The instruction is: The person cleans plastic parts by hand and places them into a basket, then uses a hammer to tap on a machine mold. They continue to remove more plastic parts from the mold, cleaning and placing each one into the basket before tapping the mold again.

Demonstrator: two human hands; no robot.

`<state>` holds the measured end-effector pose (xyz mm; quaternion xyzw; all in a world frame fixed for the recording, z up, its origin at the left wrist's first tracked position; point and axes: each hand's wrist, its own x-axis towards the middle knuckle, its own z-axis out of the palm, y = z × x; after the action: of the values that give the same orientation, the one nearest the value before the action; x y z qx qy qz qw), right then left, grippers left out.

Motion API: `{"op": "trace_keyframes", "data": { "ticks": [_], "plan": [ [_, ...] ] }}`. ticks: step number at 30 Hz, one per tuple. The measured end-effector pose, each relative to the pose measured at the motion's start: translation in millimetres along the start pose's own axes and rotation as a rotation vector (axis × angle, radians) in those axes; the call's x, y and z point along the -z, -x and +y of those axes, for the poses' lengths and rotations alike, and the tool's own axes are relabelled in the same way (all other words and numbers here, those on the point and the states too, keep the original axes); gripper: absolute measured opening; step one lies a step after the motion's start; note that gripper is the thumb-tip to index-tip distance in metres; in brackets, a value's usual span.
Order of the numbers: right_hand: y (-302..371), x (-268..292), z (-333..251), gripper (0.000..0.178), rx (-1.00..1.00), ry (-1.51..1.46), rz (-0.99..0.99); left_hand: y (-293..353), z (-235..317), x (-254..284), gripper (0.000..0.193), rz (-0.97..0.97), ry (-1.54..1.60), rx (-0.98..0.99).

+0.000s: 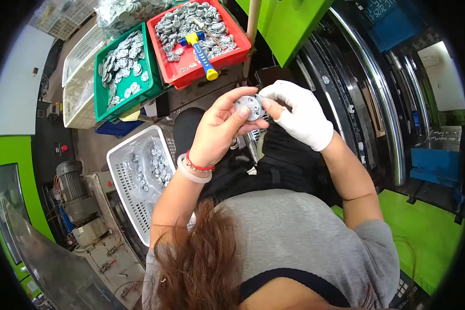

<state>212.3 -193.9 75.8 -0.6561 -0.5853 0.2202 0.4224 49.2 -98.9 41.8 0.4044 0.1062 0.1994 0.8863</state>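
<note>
Loose hair (204,253) falls over a gray shirt (299,222) as a worker holds one round gray disc (249,107), pierced with small holes, in the air above the lap, off the near edge of a red tray (188,77) and close to its right corner. The left hand (214,126) has a firm grip, thumb pressed on the disc's face and fingers curled behind it. The gloved right hand (305,116) has thumb and forefinger nearly together at the disc's right rim; whether that grip clamps it or only touches cannot be told.

One piece appears to be mid-handling. Many similar discs fill the red tray and a green tray (151,59), though which are finished and which are left does not show. A mallet (200,51) lies with its handle's end over the red tray's near edge.

The disc's flat face turns up toward the camera, slightly tilted; being round, it shows no long axis, and its center line points roughly at the worker's head.
</note>
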Motion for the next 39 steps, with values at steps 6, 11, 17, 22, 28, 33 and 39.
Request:
{"op": "trace_keyframes", "data": {
  "ticks": [6,11,17,22,28,33,39],
  "plan": [
    [11,13,5,0.017,-0.095,-0.099,0.153,-11,-20,-33,0.035,0.206,0.457,0.046],
    [20,4,5,0.019,-0.16,-0.262,0.331,-23,-35,-40,0.029,0.237,0.528,0.18],
    [30,-5,4,0.018,-0.164,-0.449,0.384,-25,-26,-45,0.021,0.213,0.029,-0.103],
    [12,23,12,0.04,0.128,-0.574,0.053,-23,1,-42,0.019,0.023,-0.001,0.091],
    [6,53,16,0.05,0.055,-0.563,-0.173,-36,-3,-50,0.023,-0.016,0.021,0.205],
    [-4,121,40,0.029,0.258,-0.53,0.261,-38,-29,-38,0.03,0.07,-0.022,0.164],
    [29,374,183,0.037,0.067,-0.106,1.238,-9,-45,9,0.027,0.363,0.079,0.381]
  ]
}}
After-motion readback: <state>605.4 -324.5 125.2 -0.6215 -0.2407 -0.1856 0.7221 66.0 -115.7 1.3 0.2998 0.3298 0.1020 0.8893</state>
